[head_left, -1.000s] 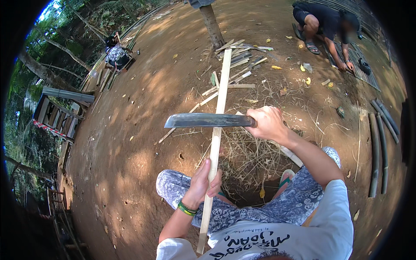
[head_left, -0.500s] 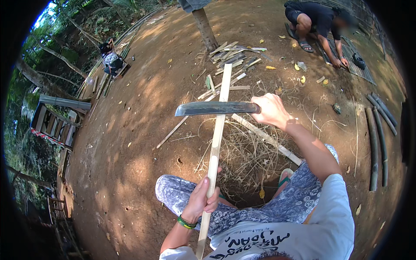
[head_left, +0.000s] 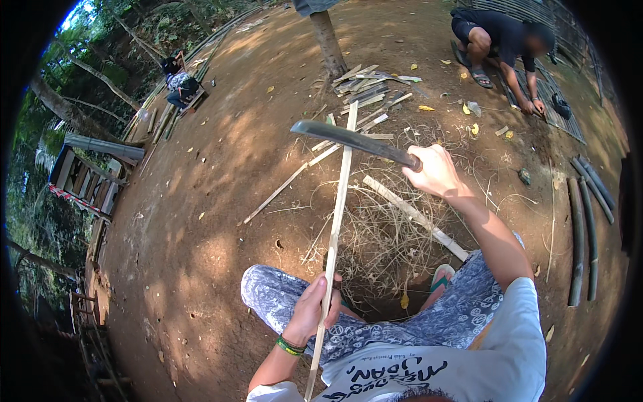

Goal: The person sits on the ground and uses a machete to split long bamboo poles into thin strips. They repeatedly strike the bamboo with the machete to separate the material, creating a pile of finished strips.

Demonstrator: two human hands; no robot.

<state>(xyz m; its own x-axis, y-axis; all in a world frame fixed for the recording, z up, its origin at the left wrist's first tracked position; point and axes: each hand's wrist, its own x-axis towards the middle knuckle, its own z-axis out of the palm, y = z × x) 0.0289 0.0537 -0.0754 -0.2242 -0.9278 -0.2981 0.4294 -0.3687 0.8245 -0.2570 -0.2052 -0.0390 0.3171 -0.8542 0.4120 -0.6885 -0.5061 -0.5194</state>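
My left hand [head_left: 313, 309] is wrapped round the lower part of a long pale bamboo strip [head_left: 339, 208], which slants up and away from me with its narrow side partly turned up. In my right hand [head_left: 434, 170] is the handle of a machete [head_left: 362, 142]. Its broad dark blade points left and crosses over the strip near the far end, tip a little higher than the handle. Whether the edge touches the strip I cannot tell. Under both lies a heap of thin curled shavings [head_left: 392, 224] on the soil, between my bent legs.
Another pale strip [head_left: 415, 218] rests by my right knee. Cut slats [head_left: 365, 90] are piled by a tree trunk [head_left: 328, 47]. A person [head_left: 499, 47] crouches over a slatted bamboo panel [head_left: 559, 110] at the far right. Dark poles [head_left: 576, 241] lie at the right.
The bamboo strip has been rolled in my left hand, showing a narrower face. The machete has tilted, its tip raised and handle slightly lower and farther right. The view has shifted slightly.
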